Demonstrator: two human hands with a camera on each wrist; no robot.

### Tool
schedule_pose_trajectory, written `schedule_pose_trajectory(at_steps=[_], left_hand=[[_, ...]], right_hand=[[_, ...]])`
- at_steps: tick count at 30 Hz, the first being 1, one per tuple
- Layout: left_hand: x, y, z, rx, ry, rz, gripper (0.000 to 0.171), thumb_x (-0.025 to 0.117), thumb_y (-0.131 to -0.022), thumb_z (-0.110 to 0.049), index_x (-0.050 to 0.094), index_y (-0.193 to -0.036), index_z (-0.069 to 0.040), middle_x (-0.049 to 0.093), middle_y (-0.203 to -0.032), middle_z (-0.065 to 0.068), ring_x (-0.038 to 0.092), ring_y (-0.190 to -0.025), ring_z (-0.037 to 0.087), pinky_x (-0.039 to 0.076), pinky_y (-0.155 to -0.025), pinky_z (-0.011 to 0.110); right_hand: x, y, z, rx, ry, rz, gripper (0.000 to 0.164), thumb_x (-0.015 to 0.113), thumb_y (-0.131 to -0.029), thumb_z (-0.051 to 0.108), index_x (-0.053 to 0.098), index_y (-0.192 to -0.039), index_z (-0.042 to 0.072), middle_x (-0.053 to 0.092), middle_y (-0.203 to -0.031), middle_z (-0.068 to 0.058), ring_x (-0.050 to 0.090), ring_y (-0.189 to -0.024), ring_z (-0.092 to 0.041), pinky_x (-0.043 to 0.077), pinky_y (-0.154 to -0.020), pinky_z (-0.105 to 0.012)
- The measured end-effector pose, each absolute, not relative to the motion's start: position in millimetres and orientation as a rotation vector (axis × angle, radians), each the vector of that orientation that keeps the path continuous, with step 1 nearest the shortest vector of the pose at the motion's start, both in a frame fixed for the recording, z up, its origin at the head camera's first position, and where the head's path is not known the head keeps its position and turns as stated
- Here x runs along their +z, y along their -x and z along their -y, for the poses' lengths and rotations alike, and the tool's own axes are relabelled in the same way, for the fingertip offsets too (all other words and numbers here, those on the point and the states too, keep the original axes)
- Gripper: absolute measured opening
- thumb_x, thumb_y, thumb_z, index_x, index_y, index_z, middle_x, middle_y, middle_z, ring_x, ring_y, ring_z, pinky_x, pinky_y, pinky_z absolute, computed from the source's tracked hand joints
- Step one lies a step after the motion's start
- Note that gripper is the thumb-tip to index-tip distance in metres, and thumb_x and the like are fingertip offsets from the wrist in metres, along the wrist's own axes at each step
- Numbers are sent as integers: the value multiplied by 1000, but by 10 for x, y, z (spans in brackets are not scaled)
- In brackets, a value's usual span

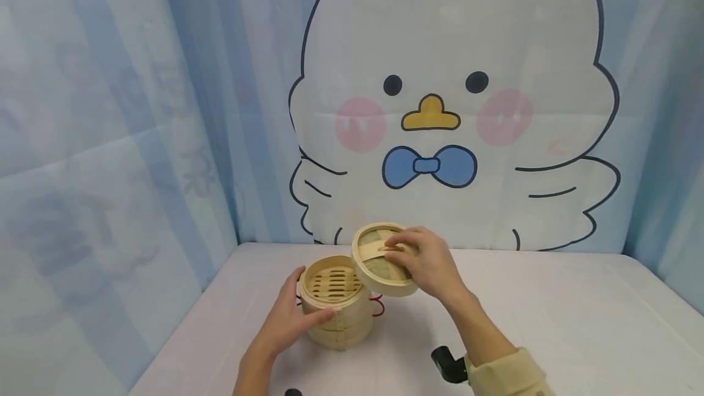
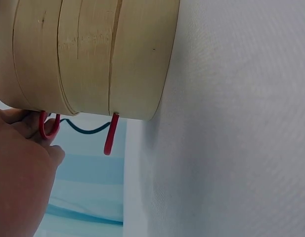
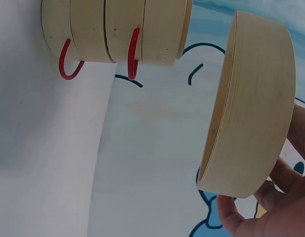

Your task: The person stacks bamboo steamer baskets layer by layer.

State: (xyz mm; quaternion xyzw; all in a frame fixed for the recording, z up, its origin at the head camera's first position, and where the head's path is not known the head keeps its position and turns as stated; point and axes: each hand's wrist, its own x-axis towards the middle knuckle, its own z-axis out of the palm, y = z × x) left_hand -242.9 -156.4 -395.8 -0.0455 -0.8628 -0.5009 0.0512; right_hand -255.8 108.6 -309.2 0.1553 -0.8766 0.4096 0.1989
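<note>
A stacked bamboo steamer (image 1: 340, 322) stands upright on the table, its slatted top tier (image 1: 332, 284) uncovered. My left hand (image 1: 288, 316) grips its left side, thumb across the front and fingers round the back. Red loop handles (image 3: 134, 54) stick out from the steamer's side. The round bamboo lid (image 1: 379, 261) is in the air, tilted, above and right of the steamer. My right hand (image 1: 429, 261) pinches the strap handle on top of the lid. In the right wrist view the lid (image 3: 253, 103) is apart from the tiers.
A white-covered table (image 1: 550, 322) lies under everything. At its front edge, by the right sleeve, is a black object (image 1: 450, 365), and a small dark piece (image 1: 293, 392) shows at the bottom. A curtain (image 1: 440, 29) printed with a cartoon bird hangs behind.
</note>
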Motion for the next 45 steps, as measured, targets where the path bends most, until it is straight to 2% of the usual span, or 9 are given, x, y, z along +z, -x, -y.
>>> schedule_pose_trajectory(at_steps=[34, 45], left_hand=[[-3999, 2446, 1615, -1554, 185, 2579, 116, 91, -72, -46, 25, -156, -1, 32, -156, 25, 38, -138, 42, 38, -105, 63], [-4010, 2461, 1609, -1563, 204, 2564, 116, 91, -72, -45, 25, -157, -2, 32, -156, 25, 37, -139, 43, 36, -106, 64]], right_hand=[[-3130, 2592, -565, 1165, -466, 2483, 13, 81, -87, 14, 79, -99, 11, 67, -115, -8, 61, -113, -31, 49, -98, -51], [-3129, 2587, -482, 1144, -482, 2502, 12, 80, -87, 14, 79, -99, 12, 68, -113, -7, 62, -112, -30, 49, -98, -50]])
